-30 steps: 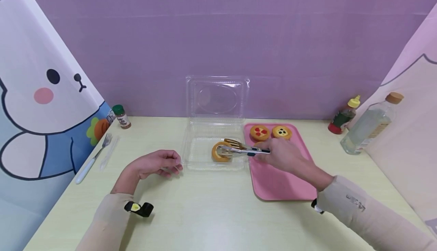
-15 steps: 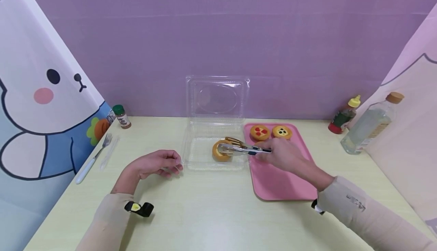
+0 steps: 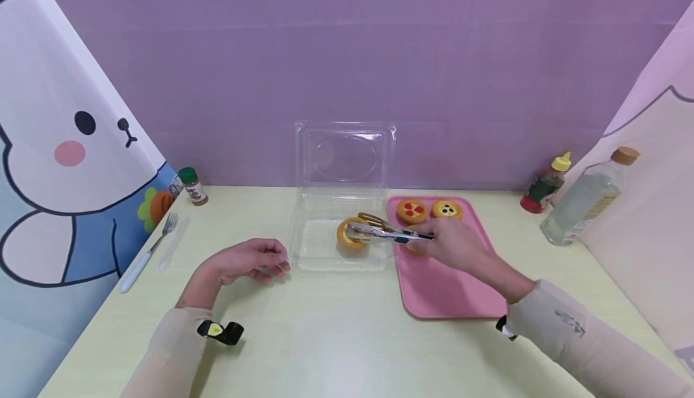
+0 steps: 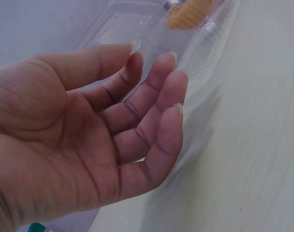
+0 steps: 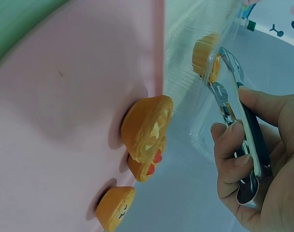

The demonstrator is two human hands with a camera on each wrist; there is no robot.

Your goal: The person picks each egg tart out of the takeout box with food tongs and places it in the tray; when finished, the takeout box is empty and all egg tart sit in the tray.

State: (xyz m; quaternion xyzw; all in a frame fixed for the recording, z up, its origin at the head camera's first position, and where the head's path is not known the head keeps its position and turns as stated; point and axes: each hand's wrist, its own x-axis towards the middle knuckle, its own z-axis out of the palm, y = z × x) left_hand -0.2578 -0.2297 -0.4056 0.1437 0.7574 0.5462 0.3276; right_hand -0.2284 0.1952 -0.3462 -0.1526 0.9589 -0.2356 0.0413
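Observation:
My right hand [image 3: 455, 242] grips metal tongs [image 5: 248, 125], whose slotted ends reach left to a round egg tart [image 3: 349, 233]. This tart is over the base of a clear hinged plastic container [image 3: 320, 241] with its lid standing up. A faint shadow shows below the tart. At the base's front left corner is my left hand [image 3: 252, 259], thumb and forefinger close together on the rim, other fingers loosely bent. The pink tray [image 3: 450, 289] bears a red-topped tart [image 3: 412, 211], a black-dotted tart [image 3: 447, 209] and a cream-topped tart [image 5: 149, 128], the last mostly behind my right hand in the head view.
At the left lie a fork [image 3: 149, 253] and a clear wrapped utensil [image 3: 173, 244]. A green-capped spice jar [image 3: 193, 186] stands behind them. A yellow-tipped sauce bottle [image 3: 546, 183] and a tall clear bottle [image 3: 582, 199] stand back right. A purple cloth [image 3: 347, 55] hangs behind the table.
The tongs and the tart at their ends have shifted slightly up and right in the head view, and a shadow now shows under the tart. My left hand stays in place.

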